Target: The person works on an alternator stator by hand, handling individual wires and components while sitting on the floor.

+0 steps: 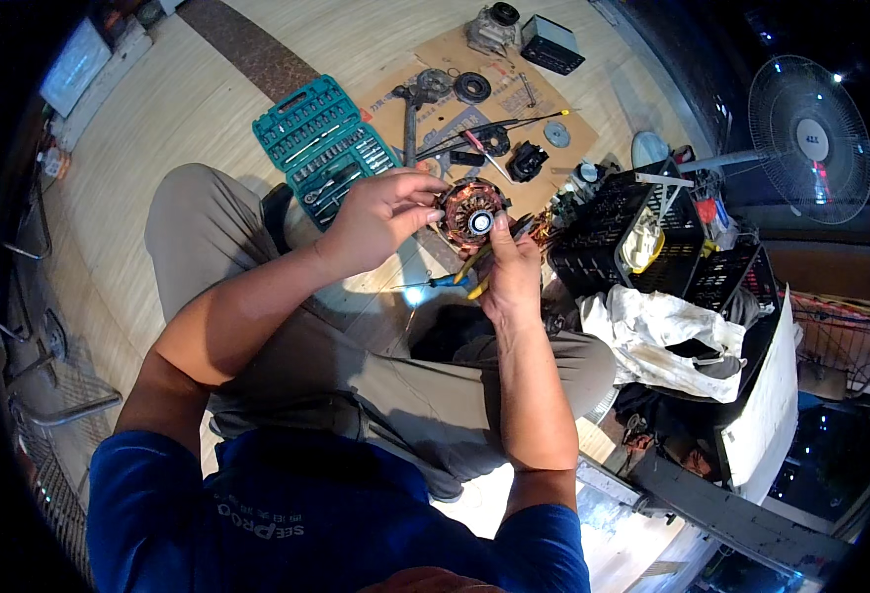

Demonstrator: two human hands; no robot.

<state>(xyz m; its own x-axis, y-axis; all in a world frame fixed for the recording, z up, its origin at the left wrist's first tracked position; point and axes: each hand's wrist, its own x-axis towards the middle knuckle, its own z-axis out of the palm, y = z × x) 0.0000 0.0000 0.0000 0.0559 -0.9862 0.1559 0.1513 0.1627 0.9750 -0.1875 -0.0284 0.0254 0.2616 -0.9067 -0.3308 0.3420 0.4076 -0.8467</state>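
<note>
My left hand [380, 222] grips the left edge of a round motor part [464, 198] with copper windings and a silver bearing at its middle, thumb and fingers closed on its rim. My right hand [511, 267] holds the part's lower right side with the thumb beside the bearing, and also has yellow-handled pliers [476, 290] in its fingers. A blue-handled tool [447, 281] with a thin shaft lies just below the pliers. My crossed legs in grey trousers [198, 217] are on both sides.
An open green socket set [304, 117] lies ahead-left. Cardboard [571, 133] holds loose parts and tools. A car stereo [550, 44] sits behind. At right stand black crates [593, 247], white cloth [662, 336] and a fan [810, 138]. Metal chair legs [69, 410] are at left.
</note>
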